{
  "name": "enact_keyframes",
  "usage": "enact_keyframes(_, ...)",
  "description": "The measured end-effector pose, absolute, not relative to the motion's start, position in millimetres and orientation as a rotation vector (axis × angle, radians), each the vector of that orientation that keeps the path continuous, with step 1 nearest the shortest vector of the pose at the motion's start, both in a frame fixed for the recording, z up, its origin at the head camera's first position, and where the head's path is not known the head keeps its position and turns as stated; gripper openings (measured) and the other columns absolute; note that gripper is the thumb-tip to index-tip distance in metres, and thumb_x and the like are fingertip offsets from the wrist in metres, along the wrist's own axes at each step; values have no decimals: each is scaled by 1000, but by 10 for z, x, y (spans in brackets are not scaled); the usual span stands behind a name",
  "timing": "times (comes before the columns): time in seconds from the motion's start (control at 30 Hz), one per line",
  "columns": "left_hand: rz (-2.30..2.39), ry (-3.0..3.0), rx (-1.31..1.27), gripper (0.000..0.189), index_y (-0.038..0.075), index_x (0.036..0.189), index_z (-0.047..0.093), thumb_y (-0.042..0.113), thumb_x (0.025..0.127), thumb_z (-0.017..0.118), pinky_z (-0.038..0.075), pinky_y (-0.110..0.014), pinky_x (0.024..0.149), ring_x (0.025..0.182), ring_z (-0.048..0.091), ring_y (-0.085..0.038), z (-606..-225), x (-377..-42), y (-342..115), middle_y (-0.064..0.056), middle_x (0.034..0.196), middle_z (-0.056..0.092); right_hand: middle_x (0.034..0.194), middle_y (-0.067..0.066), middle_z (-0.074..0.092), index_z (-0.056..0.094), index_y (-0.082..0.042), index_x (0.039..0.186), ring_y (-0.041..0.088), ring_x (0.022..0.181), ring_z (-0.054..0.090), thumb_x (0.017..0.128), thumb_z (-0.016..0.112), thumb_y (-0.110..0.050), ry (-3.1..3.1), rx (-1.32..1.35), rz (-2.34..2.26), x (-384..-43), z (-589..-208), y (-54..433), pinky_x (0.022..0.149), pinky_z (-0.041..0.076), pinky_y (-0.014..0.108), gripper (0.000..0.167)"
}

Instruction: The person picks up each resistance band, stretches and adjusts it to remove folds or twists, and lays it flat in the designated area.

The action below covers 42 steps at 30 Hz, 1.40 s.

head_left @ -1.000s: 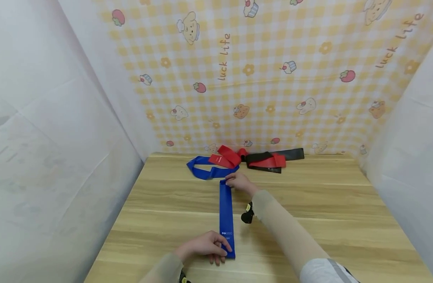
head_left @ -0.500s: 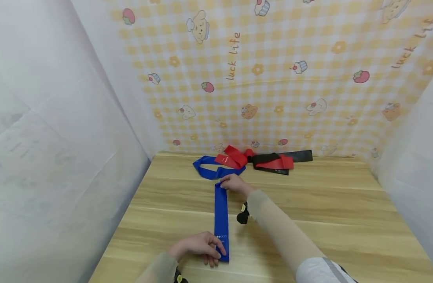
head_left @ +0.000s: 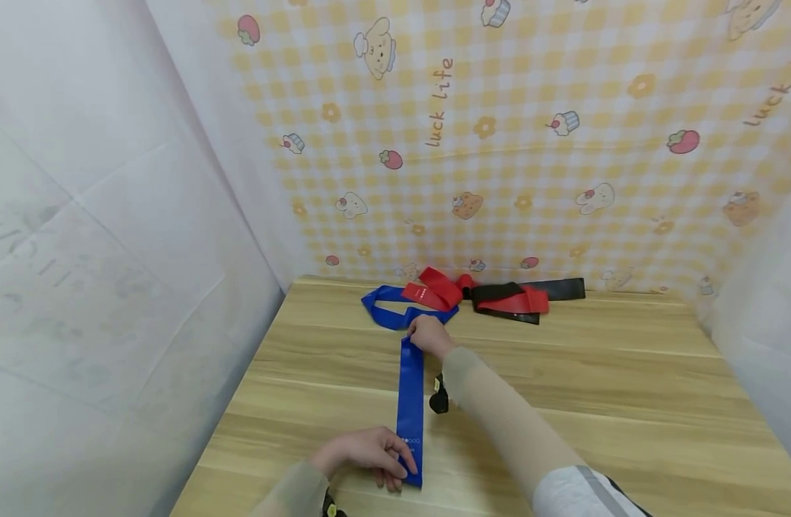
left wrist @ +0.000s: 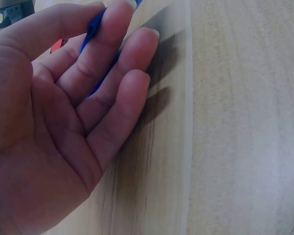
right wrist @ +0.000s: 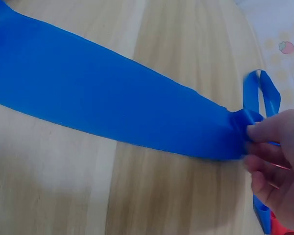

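A blue resistance band point(head_left: 410, 391) lies flattened lengthwise on the wooden table, with small white dots printed near its close end. My left hand point(head_left: 372, 452) pinches that close end between thumb and fingers. In the left wrist view a strip of blue shows behind the fingers of the left hand point(left wrist: 88, 83), and the remaining fingers are loosely bent. At the far end my right hand point(head_left: 431, 335) pinches the band with thumb and fingertips. The right wrist view shows the band point(right wrist: 117, 103) bunched slightly at the right hand point(right wrist: 279, 161).
Just beyond my right hand, another blue band point(head_left: 382, 316) lies in a loop. Red bands point(head_left: 442, 289) and black bands point(head_left: 563, 289) lie tangled beside it, along a yellow checked cloth point(head_left: 486, 172). White cloth point(head_left: 130, 251) walls the left side.
The head view has turned slightly left. Against the bands behind, the held blue band has shifted a little left and closer to me, both hands moving with it.
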<state>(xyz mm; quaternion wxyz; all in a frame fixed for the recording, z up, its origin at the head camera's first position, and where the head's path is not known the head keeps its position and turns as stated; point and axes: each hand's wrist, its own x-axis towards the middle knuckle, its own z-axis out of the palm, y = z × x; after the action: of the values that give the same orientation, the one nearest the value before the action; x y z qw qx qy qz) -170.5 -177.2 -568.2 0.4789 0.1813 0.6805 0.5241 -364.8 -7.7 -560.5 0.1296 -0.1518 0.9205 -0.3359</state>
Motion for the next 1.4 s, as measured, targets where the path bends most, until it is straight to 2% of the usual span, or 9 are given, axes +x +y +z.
enact_keyframes(0.2,1283,1668,468,20,-4,109,70,5,95,61,52,-19,57,67,65,-7,-5691,-1705,-1771,-19,85,72,103,4,70,77,-9,96,18,86,60,93,65,-10,2710,-500,-964,-3654,-5607,-131,82,53,37,11)
enact_keyframes(0.43,1276,1662,464,20,-4,110,70,6,95,61,51,-18,57,68,65,-6,-5706,-1713,-1782,1,78,70,101,5,68,75,-8,99,19,92,60,95,65,-11,2636,-540,-1018,-3681,-5610,-155,86,52,38,11)
enact_keyframes(0.6,1275,1650,462,20,-4,111,70,6,95,61,52,-19,59,69,66,-5,-5711,-1711,-1786,2,78,70,100,6,69,72,-5,100,20,91,60,96,63,-10,2563,-550,-1034,-3708,-5623,-155,86,52,37,11)
enact_keyframes(0.73,1279,1656,474,20,-5,110,70,5,95,61,52,-19,59,69,66,-6,-5708,-1707,-1792,-14,83,72,127,16,63,71,-4,102,29,111,60,96,62,-9,2545,-541,-1040,-3736,-5595,-133,88,50,36,12)
enact_keyframes(0.83,1279,1668,486,20,-5,110,70,5,95,60,52,-20,59,69,66,-7,-5709,-1704,-1800,-28,89,70,149,21,45,72,-3,102,35,124,55,95,61,-8,2572,-543,-1025,-3769,-5576,-106,88,49,38,13)
enact_keyframes(0.97,1282,1675,490,20,-5,110,69,4,96,60,52,-20,59,68,65,-7,-5725,-1709,-1809,-33,90,68,155,25,32,72,-1,97,41,136,42,93,61,-6,2611,-543,-1008,-3844,-5587,-48,102,44,45,13)
enact_keyframes(1.1,1306,1672,482,19,-4,109,70,4,95,60,52,-19,57,68,65,-7,-5747,-1726,-1810,-14,79,71,156,29,27,74,-1,94,43,147,18,92,64,-7,2650,-535,-1010,-3920,-5577,13,118,21,50,12)
enact_keyframes(1.2,1319,1684,459,17,-1,108,71,5,95,61,52,-18,56,67,66,-7,-5749,-1738,-1815,1,76,70,152,28,36,75,-2,95,42,149,12,93,64,-7,2658,-514,-1014,-3946,-5536,26,120,13,51,13)
enact_keyframes(1.4,1314,1759,421,15,1,105,72,6,94,63,51,-20,55,65,66,-8,-5725,-1758,-1864,-3,75,71,133,22,60,77,-4,89,39,150,11,94,63,-7,2701,-545,-968,-3969,-5511,14,121,7,49,15)
